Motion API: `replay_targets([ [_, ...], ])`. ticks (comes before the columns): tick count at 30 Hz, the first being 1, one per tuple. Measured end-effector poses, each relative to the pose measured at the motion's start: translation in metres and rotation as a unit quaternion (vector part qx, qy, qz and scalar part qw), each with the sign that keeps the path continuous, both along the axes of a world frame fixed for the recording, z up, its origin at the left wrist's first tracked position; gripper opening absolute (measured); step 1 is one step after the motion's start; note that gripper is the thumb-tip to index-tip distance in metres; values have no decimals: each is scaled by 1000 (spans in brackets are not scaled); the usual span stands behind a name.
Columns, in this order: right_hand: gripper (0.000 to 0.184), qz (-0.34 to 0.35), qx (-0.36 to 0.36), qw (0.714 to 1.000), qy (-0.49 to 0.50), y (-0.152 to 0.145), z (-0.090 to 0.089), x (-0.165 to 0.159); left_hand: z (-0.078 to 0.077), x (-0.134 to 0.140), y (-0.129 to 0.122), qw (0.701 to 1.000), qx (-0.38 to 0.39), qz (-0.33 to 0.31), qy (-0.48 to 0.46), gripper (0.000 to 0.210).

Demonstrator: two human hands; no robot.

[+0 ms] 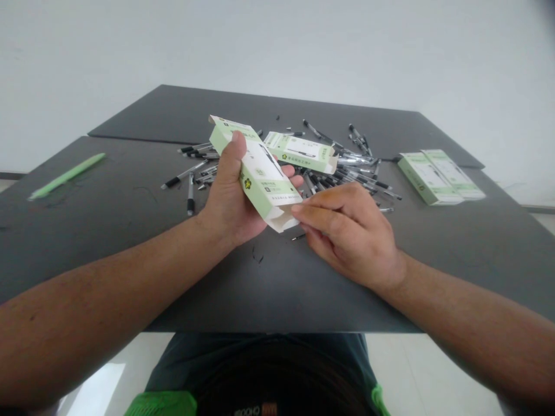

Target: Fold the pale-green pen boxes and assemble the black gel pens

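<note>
"What filled most of the view?"

"A pale wall (303, 46), then a dark table (243, 289) below it, with a heap of pens (362, 179) spread over the middle."

"And the hands?"

"Both were above the table. The left hand (229, 199) was clamped on a green-and-white box (264, 173) — thumb on the upper face, other fingers underneath, their tips showing past the far side."

"How did the box sit in that grip?"

"Aslant across the palm, off the table. Its far end stuck out beyond the thumb; its open near end tilted down toward the right hand (351, 234)."

"Was that hand touching it?"

"Yes, its fingertips were drawn together on the right edge of the open end."

"Any other boxes?"

"Two boxes (427, 173) lay side by side at the right, and an open-ended carton (299, 151) rested on the heap, just behind the held one."

"Anything smaller?"

"A slim green stick (67, 176) at the left, a single pen (191, 193) near the left wrist — and thin dark scraps (261, 259) on the tabletop in front."
</note>
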State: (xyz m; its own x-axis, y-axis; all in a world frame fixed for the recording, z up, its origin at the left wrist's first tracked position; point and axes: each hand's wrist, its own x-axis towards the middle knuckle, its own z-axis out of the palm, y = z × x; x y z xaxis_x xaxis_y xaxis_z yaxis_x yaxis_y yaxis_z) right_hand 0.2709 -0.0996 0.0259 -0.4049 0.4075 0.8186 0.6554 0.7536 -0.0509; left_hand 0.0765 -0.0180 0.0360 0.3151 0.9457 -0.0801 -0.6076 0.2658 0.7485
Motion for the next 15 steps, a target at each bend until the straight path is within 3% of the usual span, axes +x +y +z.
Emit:
replay_targets([
  [5, 46, -11, 7, 1000, -5, 2, -4, 0, -6, 0, 2, 999, 13, -23, -27, 58],
  [10, 40, -4, 26, 1000, 2, 7, -6, -2, -7, 3, 0, 999, 32, -5, -39, 47],
  [15, 36, 3, 12, 1000, -17, 4, -3, -1, -8, 2, 1, 999, 31, -8, -29, 48],
])
